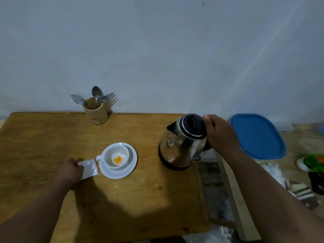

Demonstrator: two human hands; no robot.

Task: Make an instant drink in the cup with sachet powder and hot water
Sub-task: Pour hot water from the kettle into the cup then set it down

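Two hands: left hand [70, 170] grips one sachet [88, 168], right hand [220, 133] one kettle [182, 142].

I'm gripping a shiny, smudged steel kettle [182, 146] with a black plastic lid. A glossy white ceramic cup [116, 157] is sitting on matt, grainy wood [43, 137]; I'm pinching a silvery foil sachet [88, 168].

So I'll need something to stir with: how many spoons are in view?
2, both standing in the wooden holder at the table's back edge: one spoon leaning left, one spoon upright beside a fork. More may be hidden inside the holder.
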